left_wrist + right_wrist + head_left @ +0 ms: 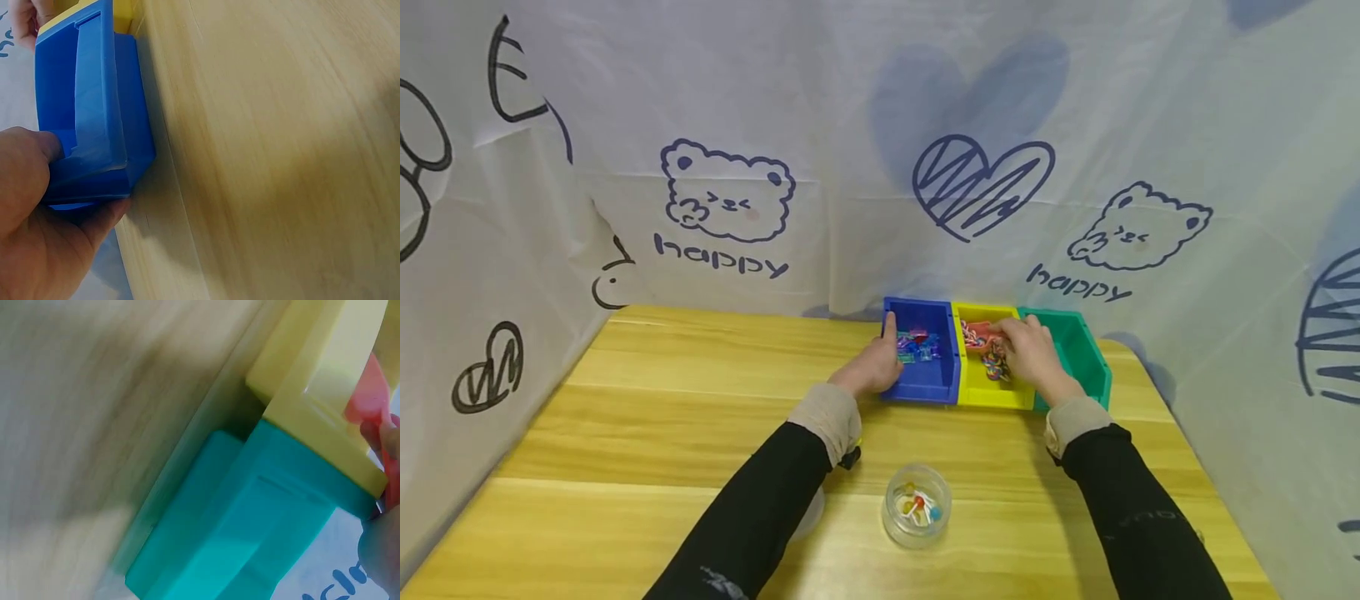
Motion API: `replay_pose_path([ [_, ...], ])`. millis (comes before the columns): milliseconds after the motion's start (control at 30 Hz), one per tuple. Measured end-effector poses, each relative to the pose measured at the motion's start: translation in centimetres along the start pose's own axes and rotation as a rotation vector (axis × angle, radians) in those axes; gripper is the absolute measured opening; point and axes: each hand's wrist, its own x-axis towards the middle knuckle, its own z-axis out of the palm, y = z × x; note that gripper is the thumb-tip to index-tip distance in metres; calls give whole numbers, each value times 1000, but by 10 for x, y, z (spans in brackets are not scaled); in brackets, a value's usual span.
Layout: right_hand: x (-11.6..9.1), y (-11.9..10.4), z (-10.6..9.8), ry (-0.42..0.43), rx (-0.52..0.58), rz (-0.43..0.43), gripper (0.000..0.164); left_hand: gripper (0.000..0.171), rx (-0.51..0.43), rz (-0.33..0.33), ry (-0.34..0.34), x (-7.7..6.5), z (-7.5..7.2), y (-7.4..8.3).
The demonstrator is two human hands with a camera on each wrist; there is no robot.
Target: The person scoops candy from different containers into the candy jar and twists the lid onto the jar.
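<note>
My left hand grips the side wall of the blue bin, thumb on one face and fingers on the other. Shiny wrapped pieces in blue, purple and red lie in that bin. Over the adjoining yellow bin, my right hand holds a pink scoop by its handle. Striped, twisted, multicoloured pieces lie on the yellow bin's floor, with similar ones in the scoop. The right fingers partly cover the scoop in the head view.
A green bin joins the yellow one on the right. Nearer me on the wooden table stands a clear jar with several lollipops. A translucent round item and a small black object are partly behind the left sleeve. Printed white cloth hangs behind the bins.
</note>
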Motion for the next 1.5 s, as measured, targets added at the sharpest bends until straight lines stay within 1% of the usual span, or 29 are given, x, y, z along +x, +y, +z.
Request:
replay_pose_path([
  [167, -4, 7, -5, 11, 59, -3, 28, 89, 0, 1, 1, 0, -2, 2],
  [433, -13, 18, -7, 11, 206, 67, 31, 89, 1, 4, 1, -2, -3, 3],
  [600, -21, 24, -6, 18, 281, 90, 32, 88, 22, 15, 3, -2, -2, 6],
  [867, -29, 29, -8, 43, 330, 111, 33, 88, 18, 5, -7, -1, 0, 7],
  [1100, -35, 33, -7, 60, 394, 178, 36, 88, 16, 0, -15, -1, 1, 9],
  [1233, -39, 33, -7, 77, 423, 200, 37, 88, 2, 6, -22, -2, 1, 8],
  [1367, -42, 28, -7, 98, 441, 203, 37, 89, -9, 10, -12, -3, 0, 4],
  [1500, -45, 21, -7, 136, 442, 187, 34, 91, -38, 9, -1, -6, -1, 0],
])
